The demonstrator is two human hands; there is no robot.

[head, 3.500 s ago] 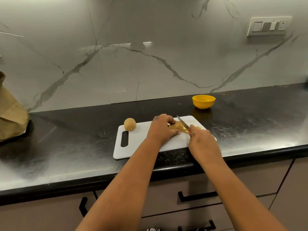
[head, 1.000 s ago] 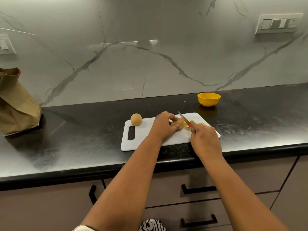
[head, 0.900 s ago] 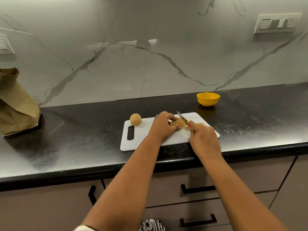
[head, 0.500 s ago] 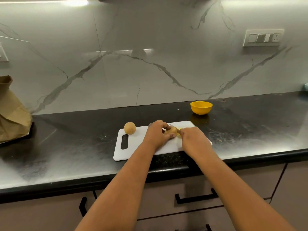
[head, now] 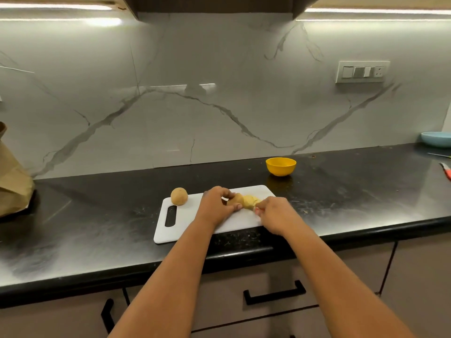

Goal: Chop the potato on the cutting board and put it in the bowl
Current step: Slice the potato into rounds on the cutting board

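A white cutting board [head: 185, 223] lies near the black counter's front edge. On its middle sits a partly cut potato [head: 238, 200] with yellow cut pieces [head: 251, 200] to its right. My left hand [head: 216, 206] grips the potato from the left. My right hand [head: 274, 214] holds a knife; only a bit of its red handle [head: 256, 210] shows and the blade is hidden. A whole potato [head: 179, 196] rests at the board's far left corner. The yellow bowl [head: 280, 166] stands behind the board to the right.
A brown paper bag [head: 12, 181] stands at the far left of the counter [head: 97, 215]. A light blue dish [head: 436, 139] and another red-handled knife [head: 446, 170] lie at the far right. Drawers with black handles [head: 274, 293] are below the counter.
The knife blade, raised over the potato a second ago, has come down and is now hidden by my right hand. My head tilted up, showing more wall. The left hand stays on the potato.
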